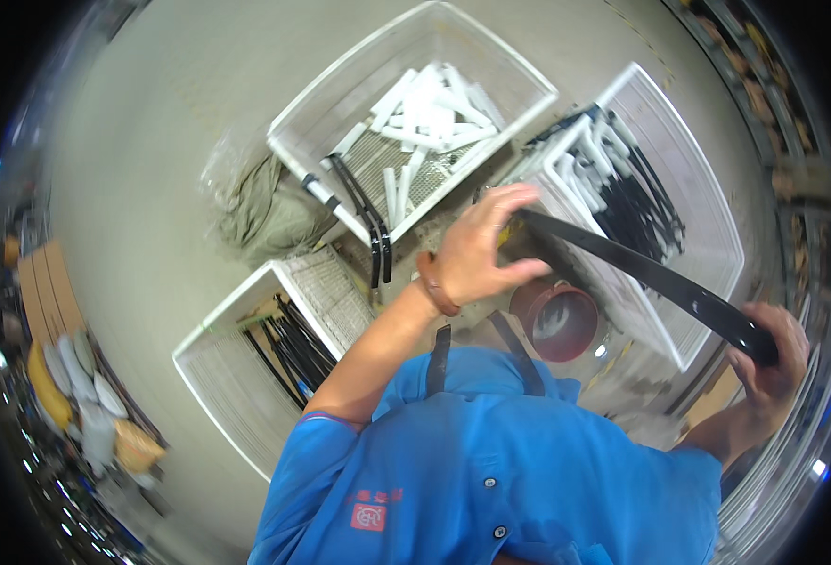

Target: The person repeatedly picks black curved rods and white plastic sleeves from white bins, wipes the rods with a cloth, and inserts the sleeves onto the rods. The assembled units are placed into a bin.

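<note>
At your far left, a brown cardboard piece point(50, 287) lay near a yellow item point(50, 386). Next came the lower white bin point(219, 363), with black rods point(288, 344) inside, and a bundle of grey-green cloth point(274, 212) beyond it. Farther along, the upper white bin point(340, 99) held white pieces point(430, 104), and two black strips point(375, 221) hung over its near rim. Your left hand point(477, 243), a brown band point(436, 282) at its wrist, had fingers and thumb spread apart beside the far end of a glossy black curved piece point(651, 276); you could not tell whether it touched. A reddish bucket point(527, 303) stood below that hand. The curved piece slanted across the right-hand white bin point(689, 160), which held black lengths point(627, 207). Your right hand point(790, 353) was clamped around its near end.
</note>
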Action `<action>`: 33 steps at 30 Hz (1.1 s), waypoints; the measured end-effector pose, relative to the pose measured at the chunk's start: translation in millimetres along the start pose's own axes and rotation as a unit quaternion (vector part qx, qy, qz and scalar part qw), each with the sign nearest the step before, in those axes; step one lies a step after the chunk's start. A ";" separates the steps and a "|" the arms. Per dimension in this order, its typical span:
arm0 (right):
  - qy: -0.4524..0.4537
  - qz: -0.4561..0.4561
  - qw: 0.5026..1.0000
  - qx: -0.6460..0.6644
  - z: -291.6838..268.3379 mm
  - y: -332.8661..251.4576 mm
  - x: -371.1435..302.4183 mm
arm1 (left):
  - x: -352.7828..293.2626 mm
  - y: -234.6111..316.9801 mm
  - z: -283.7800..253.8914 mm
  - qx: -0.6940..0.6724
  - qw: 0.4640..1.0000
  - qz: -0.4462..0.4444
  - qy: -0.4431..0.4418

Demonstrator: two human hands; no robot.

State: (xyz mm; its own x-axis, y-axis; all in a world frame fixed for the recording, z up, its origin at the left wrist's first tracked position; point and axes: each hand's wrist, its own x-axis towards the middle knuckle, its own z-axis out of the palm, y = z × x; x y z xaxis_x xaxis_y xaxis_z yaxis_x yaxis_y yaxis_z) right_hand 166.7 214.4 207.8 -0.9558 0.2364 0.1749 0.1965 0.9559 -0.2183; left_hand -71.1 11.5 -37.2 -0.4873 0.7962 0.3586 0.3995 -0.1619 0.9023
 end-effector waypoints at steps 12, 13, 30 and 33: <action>0.065 0.242 0.964 0.084 296.2 183.3 -247.6 | -37.0 -164.6 255.2 0.169 0.911 -0.187 -0.326; 0.106 0.346 0.927 0.102 329.3 195.4 -292.1 | -54.9 -187.0 262.4 0.174 0.892 -0.253 -0.331; -0.268 0.583 0.760 0.106 967.8 298.9 -522.6 | -122.8 -246.3 256.8 0.038 0.957 -0.272 0.094; -0.374 0.566 0.717 0.158 988.8 315.1 -523.1 | -119.4 -251.2 261.3 0.031 0.963 -0.247 0.101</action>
State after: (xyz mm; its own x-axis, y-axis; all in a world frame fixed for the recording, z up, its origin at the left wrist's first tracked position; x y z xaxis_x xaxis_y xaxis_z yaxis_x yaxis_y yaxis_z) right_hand 512.2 219.7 -901.8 -0.0961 0.5569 -0.8250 0.9931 0.1095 -0.0417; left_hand 89.6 109.5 -369.2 -0.7681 0.6368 -0.0670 0.1221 0.2483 0.9609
